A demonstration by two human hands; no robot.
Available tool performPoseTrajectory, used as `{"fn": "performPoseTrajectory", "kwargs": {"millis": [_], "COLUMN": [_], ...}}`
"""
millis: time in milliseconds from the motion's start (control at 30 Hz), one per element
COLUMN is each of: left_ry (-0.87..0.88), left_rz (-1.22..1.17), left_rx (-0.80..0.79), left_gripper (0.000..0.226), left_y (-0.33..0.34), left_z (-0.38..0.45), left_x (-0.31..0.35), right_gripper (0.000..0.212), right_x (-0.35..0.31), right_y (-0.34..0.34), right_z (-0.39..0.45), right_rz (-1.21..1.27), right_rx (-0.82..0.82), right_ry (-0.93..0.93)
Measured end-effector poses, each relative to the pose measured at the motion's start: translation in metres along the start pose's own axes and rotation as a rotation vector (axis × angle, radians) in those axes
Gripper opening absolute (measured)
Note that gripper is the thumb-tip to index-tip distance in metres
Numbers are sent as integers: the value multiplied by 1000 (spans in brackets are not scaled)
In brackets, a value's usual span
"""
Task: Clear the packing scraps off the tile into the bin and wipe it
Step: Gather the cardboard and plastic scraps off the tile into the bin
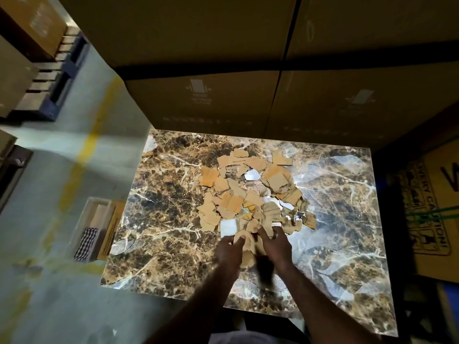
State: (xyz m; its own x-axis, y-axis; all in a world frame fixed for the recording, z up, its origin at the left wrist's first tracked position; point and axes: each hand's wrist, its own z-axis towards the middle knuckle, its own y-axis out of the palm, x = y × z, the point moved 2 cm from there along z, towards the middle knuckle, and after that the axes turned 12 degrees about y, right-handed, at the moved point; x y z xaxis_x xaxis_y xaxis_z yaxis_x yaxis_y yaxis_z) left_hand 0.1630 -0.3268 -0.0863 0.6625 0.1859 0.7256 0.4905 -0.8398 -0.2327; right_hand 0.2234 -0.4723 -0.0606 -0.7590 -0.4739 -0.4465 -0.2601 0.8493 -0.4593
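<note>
a brown marbled tile (169, 219) lies flat with a heap of scraps (250, 194) on its middle: torn cardboard bits mixed with a few white and shiny pieces. both hands work the near edge of the heap. the left hand (229, 250) curls its fingers round a few cardboard bits, and the right hand (275, 244) pinches scraps beside it, the two hands almost touching. just off the tile's left edge a clear bin (87, 219) stands on the floor (49, 281); in it lie a checked cloth (85, 243) and some pale flat packing, with a tan strip along its tile side. big cartons (206, 95) rise behind the tile.
</note>
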Motion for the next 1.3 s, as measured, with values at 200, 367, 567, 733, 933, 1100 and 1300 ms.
{"fn": "performPoseTrajectory", "kwargs": {"millis": [200,367,567,733,933,1100,1300], "left_ry": [92,70,35,64,65,121,210], "left_rz": [48,34,-79,-122,-203,-194,-95], "left_rx": [29,-33,-160,-182,-194,-267,-403], "left_gripper": [15,19,20,32,39,25,24], "left_y": [3,-4,-4,-5,1,8,13], "left_z": [-10,-8,-14,-31,-53,-71,-74], "left_x": [6,1,8,22,38,48,53], "right_gripper": [34,41,44,44,42,47,54], "right_x": [3,15,20,26,24,21,17], "right_y": [10,12,6,-8,-30,-50,-69], "right_z": [-7,-11,-12,-13,-34,-53,-84], "right_rz": [63,109,234,340,438,590,721], "right_rx": [68,12,-63,-118,-137,-201,-165], "right_ry": [20,26,-18,-57,-127,-147,-241]}}
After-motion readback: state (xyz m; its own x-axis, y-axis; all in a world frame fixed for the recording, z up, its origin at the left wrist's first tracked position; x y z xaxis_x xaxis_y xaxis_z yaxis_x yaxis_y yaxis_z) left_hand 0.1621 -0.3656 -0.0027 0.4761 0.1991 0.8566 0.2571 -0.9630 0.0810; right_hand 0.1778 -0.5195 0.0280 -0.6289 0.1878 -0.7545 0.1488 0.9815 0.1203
